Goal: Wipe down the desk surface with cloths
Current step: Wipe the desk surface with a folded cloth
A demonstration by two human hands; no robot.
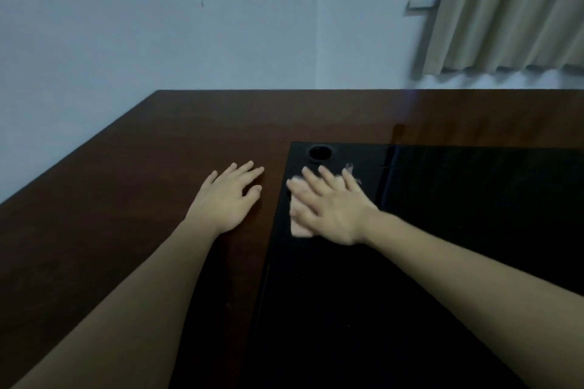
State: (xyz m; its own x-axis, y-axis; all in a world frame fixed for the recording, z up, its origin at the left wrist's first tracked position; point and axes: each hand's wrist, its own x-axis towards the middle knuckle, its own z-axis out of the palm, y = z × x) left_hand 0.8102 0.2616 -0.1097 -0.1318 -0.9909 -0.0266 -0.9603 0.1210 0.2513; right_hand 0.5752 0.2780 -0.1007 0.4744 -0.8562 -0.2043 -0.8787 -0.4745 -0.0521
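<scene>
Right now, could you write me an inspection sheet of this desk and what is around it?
Surface: brown desk with a glossy black panel on its right part.
Job's things: one pale cloth on the panel.
Clutter: nothing seen.
Hands: left hand flat on the brown wood, holding nothing; right hand pressing the cloth with spread fingers.
Cables: nothing seen; a round hole in the panel.
Surroundings: pale wall, beige curtain.

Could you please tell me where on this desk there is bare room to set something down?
Bare brown wooden desk top lies left of the left hand and behind the glossy black panel. Crowded: the panel's near-left corner, where the right hand presses the pale pink cloth by the round hole.
</scene>
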